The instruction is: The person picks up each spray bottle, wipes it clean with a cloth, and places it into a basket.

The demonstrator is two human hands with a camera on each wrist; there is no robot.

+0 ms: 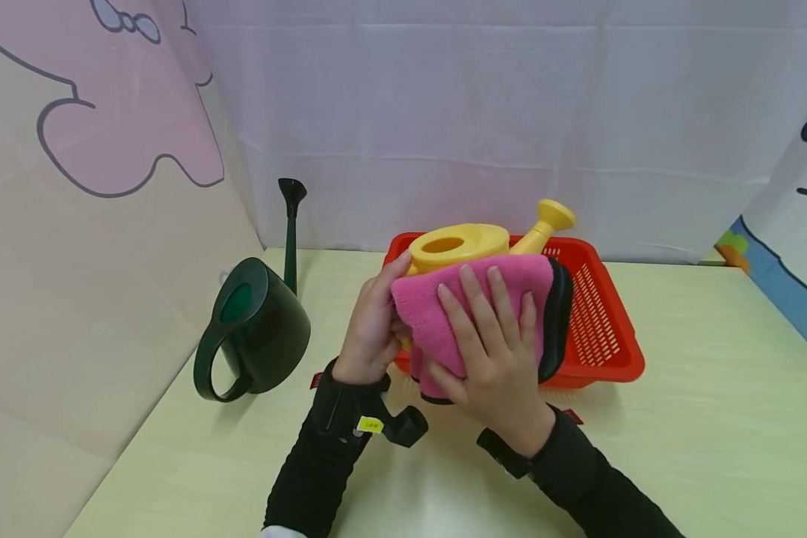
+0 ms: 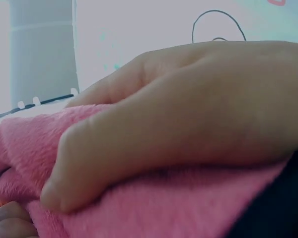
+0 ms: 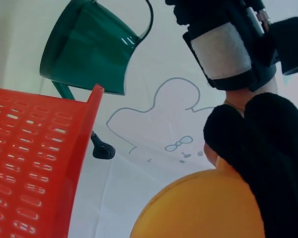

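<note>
My left hand [image 1: 370, 317] grips the handle side of a yellow watering can [image 1: 484, 237], its thumb near the oval top opening. Across the can's near side lies a pink cloth [image 1: 420, 302] with a black border. My right hand [image 1: 494, 355] presses the cloth against the can, fingers spread and straight, hiding part of both. From the left wrist, the right hand [image 2: 188, 109] shows with its thumb on the pink cloth [image 2: 164, 203]. In the right wrist view, the can's yellow body [image 3: 203, 208] sits beside the cloth's dark border [image 3: 273, 158].
A red basket [image 1: 615, 351] with slotted walls stands behind and under the held can. On the left of the pale table [image 1: 713, 418] is a dark green watering can [image 1: 276, 347], its long spout towards the back. Printed curtains [image 1: 444, 112] enclose the table's back and sides.
</note>
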